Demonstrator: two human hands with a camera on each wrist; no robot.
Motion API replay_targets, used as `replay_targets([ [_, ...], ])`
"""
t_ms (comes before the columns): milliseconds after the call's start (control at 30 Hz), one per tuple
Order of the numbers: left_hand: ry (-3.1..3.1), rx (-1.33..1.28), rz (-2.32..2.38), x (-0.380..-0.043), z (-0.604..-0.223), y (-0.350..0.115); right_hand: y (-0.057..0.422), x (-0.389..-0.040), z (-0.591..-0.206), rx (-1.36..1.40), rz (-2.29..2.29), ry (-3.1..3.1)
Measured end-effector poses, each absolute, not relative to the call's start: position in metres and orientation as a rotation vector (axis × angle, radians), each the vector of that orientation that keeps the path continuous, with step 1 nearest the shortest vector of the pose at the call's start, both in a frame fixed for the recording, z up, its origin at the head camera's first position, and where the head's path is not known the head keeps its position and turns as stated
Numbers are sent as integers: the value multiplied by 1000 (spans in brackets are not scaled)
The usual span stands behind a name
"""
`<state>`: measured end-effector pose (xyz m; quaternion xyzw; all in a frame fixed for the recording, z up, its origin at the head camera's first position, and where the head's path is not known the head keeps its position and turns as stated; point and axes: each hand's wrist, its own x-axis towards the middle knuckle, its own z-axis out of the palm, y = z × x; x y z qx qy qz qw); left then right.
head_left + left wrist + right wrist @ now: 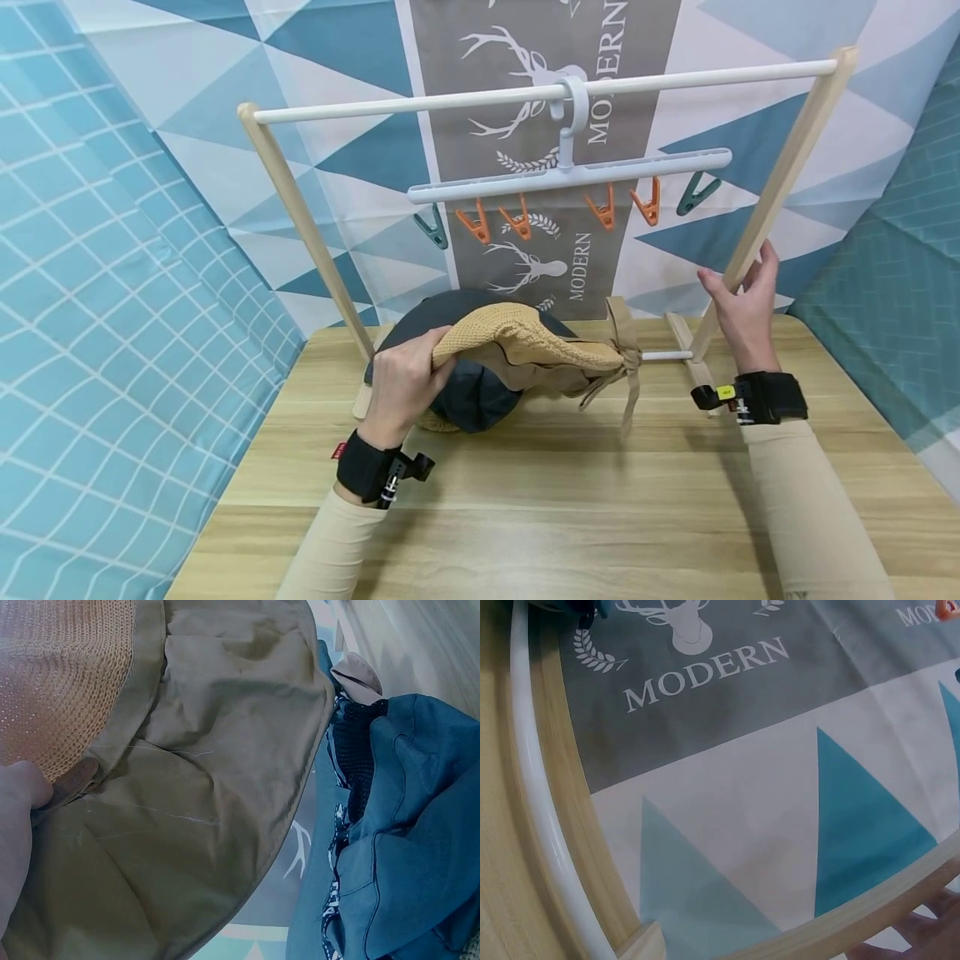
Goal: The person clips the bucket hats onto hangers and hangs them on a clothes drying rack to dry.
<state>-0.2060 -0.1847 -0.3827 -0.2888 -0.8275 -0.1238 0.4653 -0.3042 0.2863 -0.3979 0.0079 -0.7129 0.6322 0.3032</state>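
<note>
My left hand (405, 383) grips the edge of a tan woven sun hat (510, 329), fingers folded over its brim. The hat is tilted up, and its tan cloth lining (217, 750) faces the left wrist camera. A tied cloth bow (626, 350) hangs from its right end. Behind and below it, a dark blue hat (476, 400) lies on the table. My right hand (750, 312) holds the right wooden post (780, 167) of a rack, thumb across the front and fingers on the outer side.
A pale hanger (570, 175) hooks over the white top bar (697, 81) of the rack. Several orange clips (602, 207) and green clips (697, 193) hang from it. Patterned cloth (337, 167) backs the wooden table (510, 517). A white lower bar (536, 780) runs near the tabletop.
</note>
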Motion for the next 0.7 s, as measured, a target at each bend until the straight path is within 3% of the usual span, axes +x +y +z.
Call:
replay_targets([
  [333,-2032,-700,-300,-206,-382,-185,290,-315,-394,-30,1687,-1949],
  [700,-2045,-701,-297,-204,-383,-184,287,-323,-393,51,2001,-1750],
])
